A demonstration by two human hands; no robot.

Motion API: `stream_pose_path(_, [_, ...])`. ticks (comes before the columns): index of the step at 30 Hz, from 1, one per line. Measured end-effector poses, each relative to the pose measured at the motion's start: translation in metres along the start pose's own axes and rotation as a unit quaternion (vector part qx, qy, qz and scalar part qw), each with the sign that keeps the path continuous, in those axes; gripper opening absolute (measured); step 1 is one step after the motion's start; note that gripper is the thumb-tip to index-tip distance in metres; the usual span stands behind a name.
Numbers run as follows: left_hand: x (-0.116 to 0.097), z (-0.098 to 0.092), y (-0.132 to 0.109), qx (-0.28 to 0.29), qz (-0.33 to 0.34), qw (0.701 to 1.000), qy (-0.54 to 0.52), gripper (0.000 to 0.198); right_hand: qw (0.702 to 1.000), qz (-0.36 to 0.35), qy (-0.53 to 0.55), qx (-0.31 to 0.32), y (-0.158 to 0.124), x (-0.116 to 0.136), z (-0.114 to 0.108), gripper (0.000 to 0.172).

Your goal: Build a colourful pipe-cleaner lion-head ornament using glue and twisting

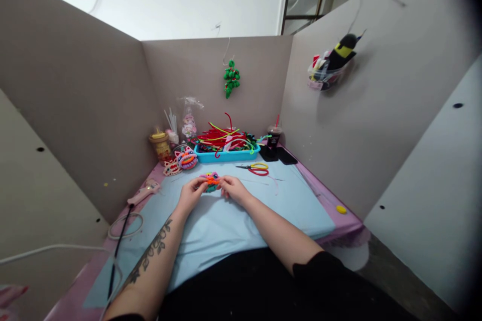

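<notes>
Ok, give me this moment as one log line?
Left hand: pinching orange, pink and teal craft piece | Right hand: holding its other side | Beyond: red-and-yellow-handled scissors, blue rectangular tray of coloured strands

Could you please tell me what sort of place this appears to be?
Probably a craft workstation: partitions stand around a table, a blue tray holds colourful strands, and scissors lie near a small multicoloured piece.

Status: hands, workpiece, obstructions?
Left hand and right hand both pinching the multicolored piece. Piece shows orange across its middle, sides partly covered. Scissors lie beyond right hand, clear of it.
</notes>
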State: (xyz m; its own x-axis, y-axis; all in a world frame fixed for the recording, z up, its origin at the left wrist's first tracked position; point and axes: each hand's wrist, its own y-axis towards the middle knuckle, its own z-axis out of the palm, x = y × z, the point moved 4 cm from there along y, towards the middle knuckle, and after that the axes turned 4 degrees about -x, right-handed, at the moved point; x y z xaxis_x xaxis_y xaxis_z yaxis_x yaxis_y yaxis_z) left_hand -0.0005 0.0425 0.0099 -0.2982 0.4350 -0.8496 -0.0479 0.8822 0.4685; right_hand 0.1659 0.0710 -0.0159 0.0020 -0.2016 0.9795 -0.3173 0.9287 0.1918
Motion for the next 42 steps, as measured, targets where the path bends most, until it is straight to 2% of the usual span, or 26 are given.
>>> stream_pose_path(5, [-0.004,0.006,-0.003,0.027,0.055,0.998,0.026,0.026,1.0,0.014,0.013,0.0,-0.003,0.001,0.004,0.03])
stream_pose_path(10, [-0.011,0.01,-0.008,0.046,0.179,0.976,0.116,0.023,1.0,0.018,0.0,0.0,-0.006,0.004,0.005,0.029])
stream_pose_path(12, [-0.014,0.01,-0.009,0.04,0.217,0.964,0.15,0.017,1.0,0.021,0.0,0.003,-0.007,0.005,0.006,0.029])
stream_pose_path(15, [-0.015,0.009,-0.009,0.02,0.237,0.955,0.18,0.015,1.0,0.015,-0.001,0.011,-0.007,0.005,0.008,0.03])
stream_pose_path(21, [-0.011,0.008,-0.008,0.006,0.208,0.958,0.196,0.016,1.0,-0.004,0.022,0.02,-0.007,0.008,0.012,0.03])
stream_pose_path(25, [-0.011,0.008,-0.007,0.01,0.183,0.963,0.199,0.017,1.0,-0.02,0.013,0.001,-0.006,0.007,0.013,0.025])
stream_pose_path(28, [-0.011,0.009,-0.007,0.019,0.164,0.966,0.197,0.017,0.997,-0.06,-0.049,-0.031,-0.007,0.008,0.01,0.018])
stream_pose_path(31, [-0.009,0.01,-0.007,0.034,0.141,0.97,0.194,0.017,0.978,-0.13,-0.151,-0.058,-0.009,0.014,0.007,0.013])
stream_pose_path(36, [-0.004,0.013,-0.006,0.065,0.114,0.972,0.194,0.021,0.94,-0.211,-0.262,-0.05,-0.011,0.019,0.006,0.011])
stream_pose_path(39, [-0.003,0.012,-0.006,0.063,0.1,0.977,0.179,0.02,0.94,-0.218,-0.26,-0.046,-0.012,0.019,0.008,0.014])
stream_pose_path(42, [-0.002,0.011,-0.007,0.05,0.095,0.981,0.163,0.019,0.953,-0.209,-0.213,-0.046,-0.013,0.019,0.01,0.018])
